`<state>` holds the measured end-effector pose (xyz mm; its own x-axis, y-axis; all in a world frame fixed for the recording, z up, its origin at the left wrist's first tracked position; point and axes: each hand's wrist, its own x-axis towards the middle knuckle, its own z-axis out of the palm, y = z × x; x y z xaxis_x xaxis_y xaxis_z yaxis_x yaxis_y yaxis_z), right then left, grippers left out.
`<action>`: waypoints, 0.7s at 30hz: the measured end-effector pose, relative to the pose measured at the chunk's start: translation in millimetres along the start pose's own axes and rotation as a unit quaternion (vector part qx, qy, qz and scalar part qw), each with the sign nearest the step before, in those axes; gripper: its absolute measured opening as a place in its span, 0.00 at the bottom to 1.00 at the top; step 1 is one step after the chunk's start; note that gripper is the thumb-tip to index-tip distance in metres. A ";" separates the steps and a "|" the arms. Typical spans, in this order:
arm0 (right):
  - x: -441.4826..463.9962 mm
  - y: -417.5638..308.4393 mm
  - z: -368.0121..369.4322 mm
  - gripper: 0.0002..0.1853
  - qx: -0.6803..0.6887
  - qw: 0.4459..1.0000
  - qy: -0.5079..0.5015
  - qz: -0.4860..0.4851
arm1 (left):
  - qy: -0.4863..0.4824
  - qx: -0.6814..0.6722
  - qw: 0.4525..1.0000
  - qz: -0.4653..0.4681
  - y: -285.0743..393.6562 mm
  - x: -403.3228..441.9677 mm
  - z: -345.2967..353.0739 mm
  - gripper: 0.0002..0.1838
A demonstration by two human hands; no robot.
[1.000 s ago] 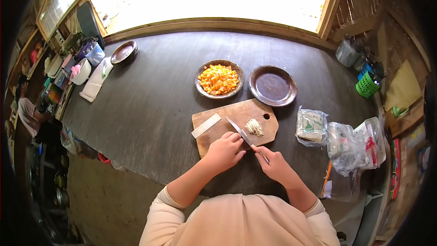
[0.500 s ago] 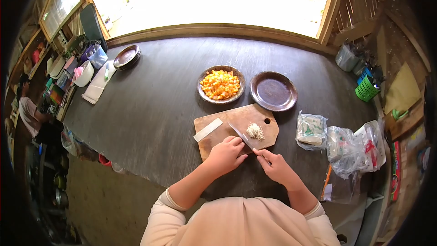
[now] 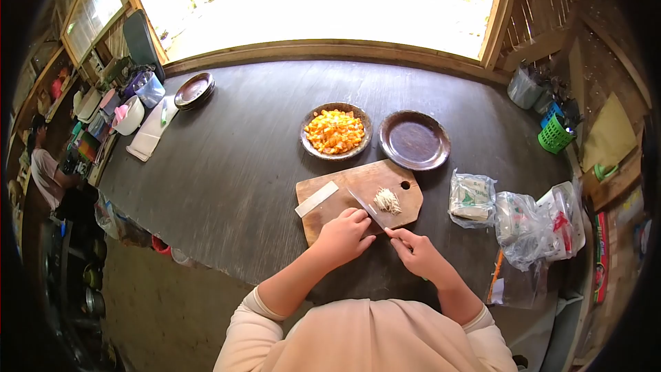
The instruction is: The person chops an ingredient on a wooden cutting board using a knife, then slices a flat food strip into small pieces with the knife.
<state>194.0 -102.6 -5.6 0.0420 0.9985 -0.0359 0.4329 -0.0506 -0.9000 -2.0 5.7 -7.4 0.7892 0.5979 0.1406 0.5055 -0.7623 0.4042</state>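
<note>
A wooden cutting board [image 3: 330,210] lies before me at the table's near side. My right hand [image 3: 418,253] grips a knife [image 3: 368,209] by its handle, the blade slanting up and left over the board. Just left of the blade, my left hand [image 3: 342,236] rests on the board with fingers curled down. Whatever lies under those fingertips is hidden. Right of the blade sits a small pile of thin pale matchstick strips [image 3: 387,200]. A flat whitish slab [image 3: 317,199] lies at the board's left side, apart from both hands.
Beyond the board stand a bowl of orange diced pieces [image 3: 335,131] and a dark plate [image 3: 414,140]. Plastic-wrapped packets [image 3: 472,198] and plastic bags [image 3: 527,227] lie at right, near a green basket [image 3: 555,138]. Stacked plates [image 3: 194,90] sit far left; another person [image 3: 49,172] is beyond.
The view has shifted slightly, so the table and its things appear a little lower. Both hands and the knife keep nearly the same position on the board.
</note>
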 end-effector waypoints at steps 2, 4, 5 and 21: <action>-1.3 -0.4 0.2 0.14 0.004 1.000 0.000 0.000 | -0.004 0.002 1.000 -0.005 0.2 -0.6 -1.5 0.19; -1.3 -2.0 1.2 0.14 0.010 1.000 0.000 0.005 | -0.004 -0.006 1.000 -0.001 0.5 -0.5 -2.2 0.20; -0.1 -4.2 1.4 0.14 0.000 1.000 0.003 -0.001 | -0.006 -0.007 1.000 -0.002 0.1 -0.4 -1.6 0.20; 2.2 -5.3 3.2 0.14 -0.012 1.000 0.009 -0.007 | 0.001 0.009 1.000 0.004 2.9 -2.6 1.9 0.22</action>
<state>188.9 -100.1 -2.4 0.0514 0.9986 -0.0155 0.4543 -0.0372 -0.8901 -1.9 1.5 -8.3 0.7923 0.5928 0.1445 0.5060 -0.7707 0.3872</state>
